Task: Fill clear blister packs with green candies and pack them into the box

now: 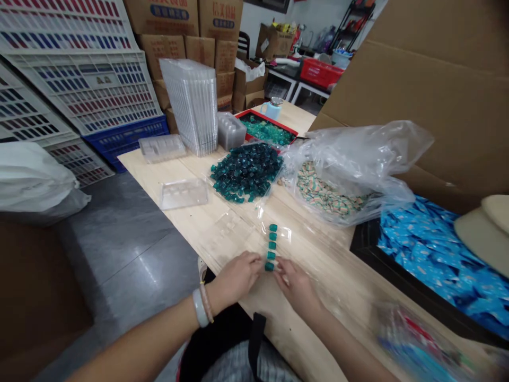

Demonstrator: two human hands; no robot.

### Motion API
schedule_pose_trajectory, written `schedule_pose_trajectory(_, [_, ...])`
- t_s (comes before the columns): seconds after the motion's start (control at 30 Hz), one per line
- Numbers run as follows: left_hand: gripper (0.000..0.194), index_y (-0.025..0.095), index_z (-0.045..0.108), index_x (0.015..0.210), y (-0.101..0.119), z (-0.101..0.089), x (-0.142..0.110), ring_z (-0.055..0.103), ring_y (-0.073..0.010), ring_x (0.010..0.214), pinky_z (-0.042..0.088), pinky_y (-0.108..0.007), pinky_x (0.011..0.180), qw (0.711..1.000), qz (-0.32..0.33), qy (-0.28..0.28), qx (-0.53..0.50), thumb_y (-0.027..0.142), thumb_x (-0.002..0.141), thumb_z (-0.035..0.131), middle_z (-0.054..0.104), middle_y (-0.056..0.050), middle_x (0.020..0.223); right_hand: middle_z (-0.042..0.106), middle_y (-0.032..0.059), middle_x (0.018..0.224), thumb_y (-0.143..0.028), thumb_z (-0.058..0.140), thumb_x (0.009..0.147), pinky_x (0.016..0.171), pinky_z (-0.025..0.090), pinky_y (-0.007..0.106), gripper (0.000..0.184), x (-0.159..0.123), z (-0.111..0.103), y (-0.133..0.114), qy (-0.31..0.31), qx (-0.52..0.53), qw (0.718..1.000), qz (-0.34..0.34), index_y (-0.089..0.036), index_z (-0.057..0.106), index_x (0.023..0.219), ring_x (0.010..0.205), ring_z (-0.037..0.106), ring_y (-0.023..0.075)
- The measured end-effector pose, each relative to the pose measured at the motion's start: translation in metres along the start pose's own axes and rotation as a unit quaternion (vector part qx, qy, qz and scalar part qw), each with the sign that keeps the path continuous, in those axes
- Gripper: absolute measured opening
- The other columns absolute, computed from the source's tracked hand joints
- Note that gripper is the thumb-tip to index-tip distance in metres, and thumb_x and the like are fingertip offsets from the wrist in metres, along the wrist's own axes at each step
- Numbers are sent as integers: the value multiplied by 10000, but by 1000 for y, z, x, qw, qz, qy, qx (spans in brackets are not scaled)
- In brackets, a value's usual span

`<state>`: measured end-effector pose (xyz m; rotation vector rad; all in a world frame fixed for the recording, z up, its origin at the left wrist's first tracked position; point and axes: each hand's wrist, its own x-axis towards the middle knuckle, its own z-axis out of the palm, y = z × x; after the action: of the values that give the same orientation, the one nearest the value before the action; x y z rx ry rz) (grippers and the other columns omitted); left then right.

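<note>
Several small dark-green, gem-like blocks (272, 245) stand in a single row, leading away from me, in a clear plastic tray (226, 225) on the table. My left hand (237, 276) is at the left of the row's near end, its fingers closed on the clear plastic. From the other side, my right hand (298, 286) has its thumb and fingers pinched together beside the nearest block. Exactly what the right fingertips grip is too small to tell. Beyond the row lies a heap of the same dark-green blocks (248, 170).
On the wooden table (330, 276) stand stacked clear trays (191, 106), a single clear tray (184, 193), and a red-rimmed tray of lighter green pieces (268, 127). To the right are a plastic bag of small packets (326, 188) and a black tray of blue packets (429, 244).
</note>
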<state>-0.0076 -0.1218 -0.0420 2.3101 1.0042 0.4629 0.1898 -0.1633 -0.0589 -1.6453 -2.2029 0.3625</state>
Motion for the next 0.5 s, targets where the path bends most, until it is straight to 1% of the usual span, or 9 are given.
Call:
schedule_pose_trajectory(0.07, [194,177,584,892,-15,-21,16,494,-143,908,410,-260,807,999,-11,49,8,164,809,409,540,-49,994,594,69,776,-238,418,815,653,462,314,212,18,-15,0,35,-5,999,5,-154,537,969,717,556,175])
schedule_pose_trajectory(0.13, [205,167,585,893,-35,-38,45,496,-156,887,398,-280,803,992,-61,99,52,177,817,394,546,-61,927,592,69,777,-252,406,821,695,445,314,202,56,-24,-3,55,-9,998,-23,-163,563,912,742,548,175])
schedule_pose_trajectory(0.17, [198,155,587,886,-44,-45,61,493,-173,888,389,-302,805,985,-94,118,85,184,812,405,546,-73,904,591,70,796,-247,394,825,716,435,307,207,81,-24,-5,51,-8,998,-41,-166,570,898,768,544,174])
schedule_pose_trajectory(0.2, [188,137,588,870,-53,-48,78,487,-195,893,381,-330,804,976,-131,130,120,189,802,421,542,-90,893,588,68,810,-238,377,831,727,428,291,218,108,-21,-7,43,-6,998,-47,-169,574,895,786,540,167])
schedule_pose_trajectory(0.27, [181,106,593,805,-67,-51,105,475,-228,900,372,-369,788,959,-183,139,169,167,791,423,535,-120,883,576,83,889,-175,338,835,763,406,277,246,159,-6,-9,21,-24,999,-26,-160,570,914,855,523,164])
schedule_pose_trajectory(0.33, [190,102,591,751,-76,-49,119,470,-235,897,371,-377,774,952,-200,141,182,142,787,409,533,-128,873,570,96,858,-124,363,804,765,394,289,228,195,12,-7,-11,-47,999,-13,-146,584,857,847,514,177])
schedule_pose_trajectory(0.37, [186,108,590,743,-81,-48,121,470,-230,892,371,-374,773,954,-195,146,173,143,785,412,535,-121,867,567,99,831,-105,381,786,762,390,297,214,206,21,-4,-24,-54,998,-12,-141,588,826,834,511,183])
schedule_pose_trajectory(0.43, [151,128,585,772,-89,-48,118,477,-210,881,376,-360,784,961,-179,176,115,171,777,440,541,-96,858,558,95,800,-86,411,758,755,387,305,187,215,33,5,-34,-57,998,-18,-137,586,800,819,504,187])
schedule_pose_trajectory(0.5, [137,141,570,808,-96,-50,114,497,-181,840,396,-337,776,958,-176,226,-4,205,775,453,552,-68,837,547,87,823,-84,438,736,754,387,306,166,214,36,15,-34,-21,999,-14,-142,578,803,828,495,181])
